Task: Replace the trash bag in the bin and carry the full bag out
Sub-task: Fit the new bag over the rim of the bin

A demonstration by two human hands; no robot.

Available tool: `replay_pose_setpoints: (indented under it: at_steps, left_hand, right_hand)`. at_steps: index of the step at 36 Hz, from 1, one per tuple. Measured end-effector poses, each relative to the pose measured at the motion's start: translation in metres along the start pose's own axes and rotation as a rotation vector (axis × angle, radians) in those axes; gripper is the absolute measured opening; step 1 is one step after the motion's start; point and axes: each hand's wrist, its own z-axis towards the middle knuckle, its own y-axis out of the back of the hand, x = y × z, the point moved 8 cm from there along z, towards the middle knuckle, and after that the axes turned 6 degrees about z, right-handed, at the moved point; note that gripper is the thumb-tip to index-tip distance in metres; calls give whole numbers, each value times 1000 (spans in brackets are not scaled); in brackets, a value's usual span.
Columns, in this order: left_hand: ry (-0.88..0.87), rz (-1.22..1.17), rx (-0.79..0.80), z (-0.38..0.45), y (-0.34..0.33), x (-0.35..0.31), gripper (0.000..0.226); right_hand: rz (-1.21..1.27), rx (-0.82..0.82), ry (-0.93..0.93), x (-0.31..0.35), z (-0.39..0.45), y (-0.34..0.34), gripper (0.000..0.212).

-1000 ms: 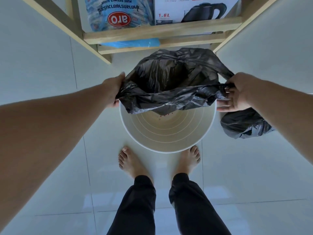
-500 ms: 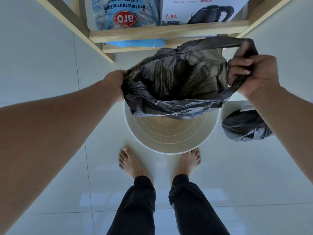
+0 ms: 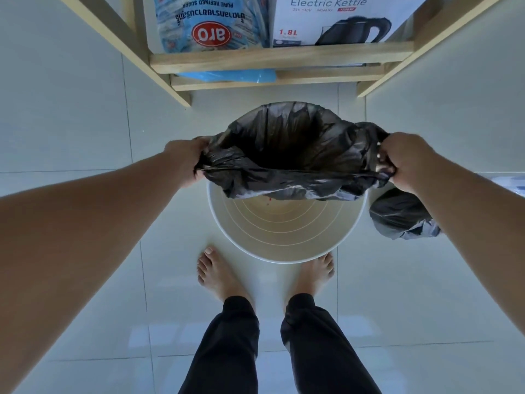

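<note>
A round cream bin (image 3: 287, 253) stands on the floor just in front of my bare feet. An empty black trash bag (image 3: 287, 155) hangs open over it; its far edge lies over the bin's far rim, its near edge sags above the bare inside. My left hand (image 3: 187, 157) grips the bag's left edge and my right hand (image 3: 403, 160) grips its right edge, stretching the mouth wide. A full, closed black bag (image 3: 397, 214) lies on the floor right of the bin, partly behind my right forearm.
A wooden shelf unit (image 3: 281, 56) stands right behind the bin, holding a blue sugar pack (image 3: 211, 24) and an electric kettle box (image 3: 341, 21). White tiled floor (image 3: 85, 123) surrounds the bin. Both my feet touch the bin's near rim.
My right hand has come down from shelf height to the bin's right side, and the bag's mouth has spread wider, its far edge now over the bin's far rim.
</note>
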Motion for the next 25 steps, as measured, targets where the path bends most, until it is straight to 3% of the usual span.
replay_pose_setpoints:
  at_steps: [3, 7, 10, 13, 16, 21, 25]
  left_hand:
    - [90, 158, -122, -6, 20, 19, 34]
    - [205, 345, -17, -28, 9, 52, 29]
    - [233, 239, 27, -43, -2, 67, 35]
    - [123, 34, -114, -48, 0, 65, 63]
    - [14, -141, -197, -50, 0, 60, 68]
    - [-52, -504, 31, -37, -22, 52, 58]
    - [-74, -474, 338, -34, -42, 55, 57]
  right_hand:
    - [-475, -51, -20, -17, 2, 28, 10]
    - [-611, 136, -354, -77, -26, 41, 22]
    - [-352, 158, -381, -99, -41, 27, 22]
    - [-49, 82, -283, -106, -42, 10, 25]
    - [172, -11, -190, -107, -38, 6, 22]
    - [352, 18, -39, -86, -30, 5, 19]
    - [306, 29, -22, -81, -24, 13, 12]
